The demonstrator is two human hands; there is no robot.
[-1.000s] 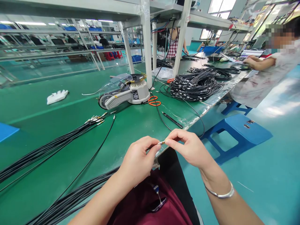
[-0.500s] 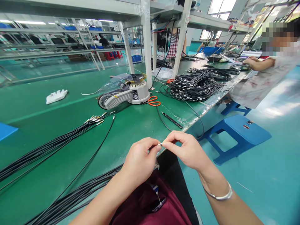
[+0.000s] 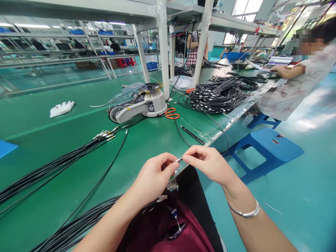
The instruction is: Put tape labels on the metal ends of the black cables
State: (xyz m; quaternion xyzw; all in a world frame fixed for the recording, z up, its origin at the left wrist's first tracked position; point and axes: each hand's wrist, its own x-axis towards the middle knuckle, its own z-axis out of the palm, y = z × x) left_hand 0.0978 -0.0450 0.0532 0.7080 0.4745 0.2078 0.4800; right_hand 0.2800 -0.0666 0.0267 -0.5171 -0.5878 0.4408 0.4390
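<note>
Over the bench's front edge, my left hand (image 3: 156,176) and my right hand (image 3: 207,162) face each other, fingertips pinched and a small gap between them. A thin dark cable with a pale tip (image 3: 179,160) spans that gap, gripped from both sides. Most of the held piece is hidden by my fingers. Below my left forearm lies a bundle of black cables (image 3: 86,218). Another bundle of black cables (image 3: 60,162) stretches across the bench to the left, its pale and metal ends together. One single cable (image 3: 111,163) curves beside it.
A grey tape dispenser (image 3: 154,105) stands by the shelf post, near orange-handled scissors (image 3: 172,113) and a black cutter knife (image 3: 192,135). Coiled black cables (image 3: 217,98) lie at the right. A white glove (image 3: 62,109) rests leftward. Beyond a blue stool (image 3: 275,145), a person (image 3: 296,87) works at the bench.
My fingertips have drawn slightly apart, so more of the cable end shows. My left hand has shifted a little left and clear ends of the lower bundle now show beneath it.
</note>
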